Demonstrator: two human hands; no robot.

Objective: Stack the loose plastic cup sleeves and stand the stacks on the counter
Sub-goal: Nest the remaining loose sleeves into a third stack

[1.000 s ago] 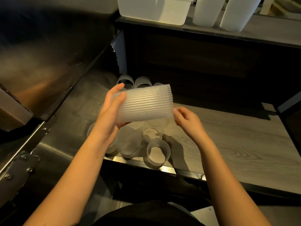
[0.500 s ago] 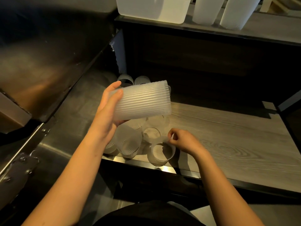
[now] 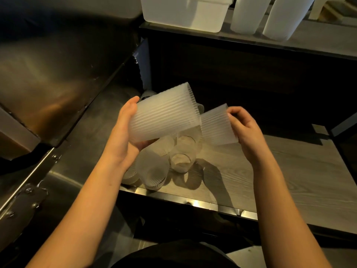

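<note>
My left hand [image 3: 123,136] grips a stack of ribbed translucent cup sleeves [image 3: 164,115], held sideways above the counter with its wide end to the right. My right hand [image 3: 245,130] holds a single ribbed sleeve [image 3: 217,126] just right of that wide end, nearly touching it. Below both hands, several loose sleeves [image 3: 179,159] lie and stand in a cluster on the wood-grain counter [image 3: 280,176], some partly hidden by my left wrist.
A steel surface [image 3: 81,151] and a slanted metal panel [image 3: 48,74] lie to the left. A dark shelf above carries a white bin [image 3: 185,12] and two white containers [image 3: 270,14]. The counter's metal front edge [image 3: 193,202] runs near my body.
My right hand went down to the cluster, picked up one sleeve from the counter's front and lifted it beside the stack's wide end. The stack tilted slightly.
</note>
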